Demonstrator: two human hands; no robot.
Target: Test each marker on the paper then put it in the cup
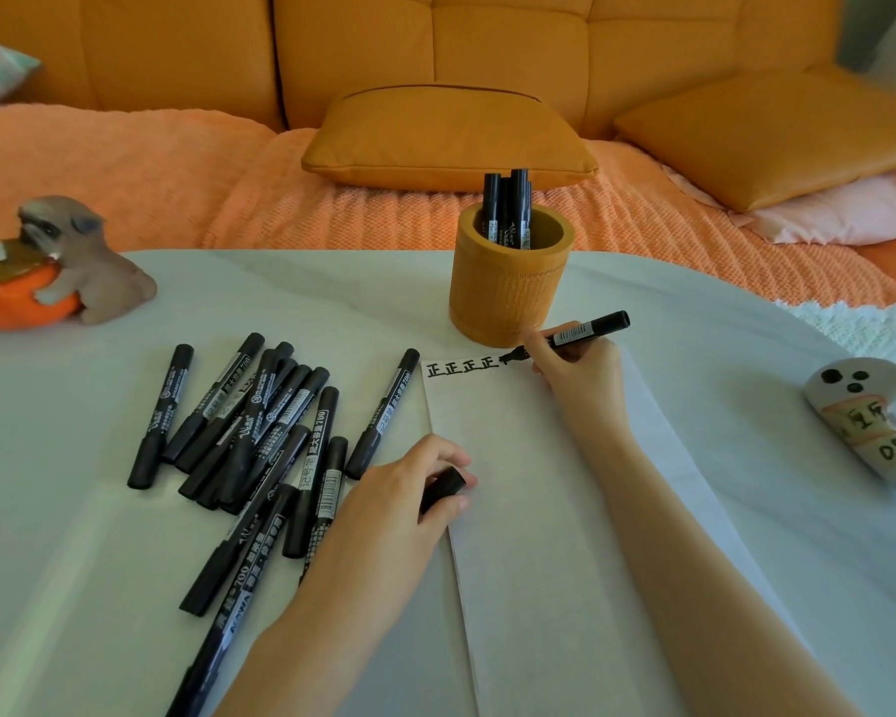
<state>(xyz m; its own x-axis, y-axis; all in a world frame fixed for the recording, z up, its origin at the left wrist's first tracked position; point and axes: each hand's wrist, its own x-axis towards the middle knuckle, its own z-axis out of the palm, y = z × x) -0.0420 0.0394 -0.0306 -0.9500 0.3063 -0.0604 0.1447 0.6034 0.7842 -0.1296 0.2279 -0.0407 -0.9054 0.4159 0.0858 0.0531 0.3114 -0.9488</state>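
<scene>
My right hand [578, 372] grips an uncapped black marker [585, 331], its tip touching the top of the white paper [539, 509] just right of a row of several black written characters [461, 368]. My left hand [409, 489] rests on the paper's left edge and holds the marker's black cap [443, 488]. A pile of several capped black markers [260, 437] lies on the table to the left of the paper. The yellow bamboo cup [508, 287] stands just beyond the paper's top and holds several markers [508, 209] upright.
A dog-and-pumpkin figurine [58, 266] sits at the table's far left. A white ghost-shaped object [865, 421] with writing lies at the right. Beyond the white table [73, 509] is an orange sofa with cushions [446, 137].
</scene>
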